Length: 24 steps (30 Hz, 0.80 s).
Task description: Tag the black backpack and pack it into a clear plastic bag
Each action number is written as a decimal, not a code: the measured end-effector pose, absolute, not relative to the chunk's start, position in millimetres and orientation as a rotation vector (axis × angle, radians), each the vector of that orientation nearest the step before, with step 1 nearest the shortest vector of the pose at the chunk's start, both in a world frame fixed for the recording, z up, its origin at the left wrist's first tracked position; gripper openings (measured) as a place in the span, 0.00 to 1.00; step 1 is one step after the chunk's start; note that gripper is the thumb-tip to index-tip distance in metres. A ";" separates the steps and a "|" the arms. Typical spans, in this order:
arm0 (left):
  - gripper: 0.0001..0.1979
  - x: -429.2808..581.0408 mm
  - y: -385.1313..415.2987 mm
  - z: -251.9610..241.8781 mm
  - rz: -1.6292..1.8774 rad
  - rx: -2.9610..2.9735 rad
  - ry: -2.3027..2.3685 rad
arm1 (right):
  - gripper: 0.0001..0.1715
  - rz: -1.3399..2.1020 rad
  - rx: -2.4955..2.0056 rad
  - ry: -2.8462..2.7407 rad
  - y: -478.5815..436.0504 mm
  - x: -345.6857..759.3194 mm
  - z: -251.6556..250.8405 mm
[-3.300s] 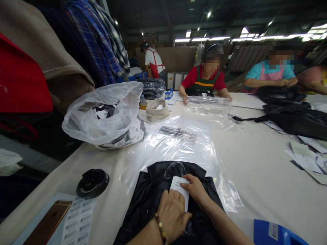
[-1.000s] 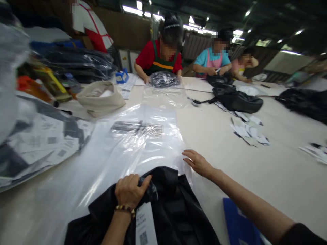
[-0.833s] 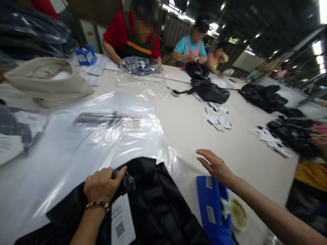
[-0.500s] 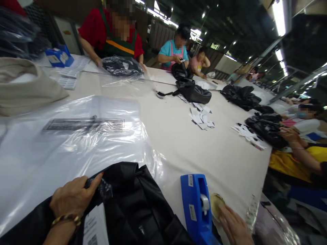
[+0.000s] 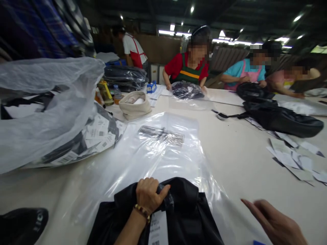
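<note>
A black garment (image 5: 184, 214) lies at the near edge of the table, partly on a stack of clear plastic bags (image 5: 163, 153). My left hand (image 5: 149, 194), with a bead bracelet on the wrist, is closed on the garment's bunched top edge. A white paper tag (image 5: 158, 231) lies on the garment just below that hand. My right hand (image 5: 274, 223) hovers at the lower right with fingers stretched out and nothing in it, a little above the table (image 5: 242, 163).
A big clear bag of printed tags (image 5: 51, 112) fills the left. A beige cloth pouch (image 5: 135, 105) sits behind the plastic. Several people work across the table with black garments (image 5: 281, 119) and loose paper tags (image 5: 293, 156). A black round object (image 5: 20, 223) lies near left.
The view swung right toward a blue tape dispenser, then back left. My right hand went to the dispenser and now hovers open at the lower right. My left hand kept its grip on the garment.
</note>
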<state>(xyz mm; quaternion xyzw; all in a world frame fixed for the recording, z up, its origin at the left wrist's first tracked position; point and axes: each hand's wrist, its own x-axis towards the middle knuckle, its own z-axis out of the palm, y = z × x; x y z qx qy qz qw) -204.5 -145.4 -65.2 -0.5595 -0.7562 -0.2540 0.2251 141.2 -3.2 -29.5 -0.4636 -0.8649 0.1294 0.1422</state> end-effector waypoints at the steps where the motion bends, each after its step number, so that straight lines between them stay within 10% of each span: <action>1: 0.21 -202.0 -147.6 -60.4 -0.730 -1.542 -2.075 | 0.18 0.305 -1.189 -2.560 12.2 103.1 -28.8; 10: 0.18 -189.2 -166.9 -41.1 -0.876 -1.531 -1.978 | 0.33 0.323 0.366 -3.080 28.4 -106.5 -89.8; 24: 0.18 -193.7 -163.6 -61.6 -0.915 -1.477 -2.013 | 0.32 0.438 0.123 -3.027 50.4 -86.6 -89.3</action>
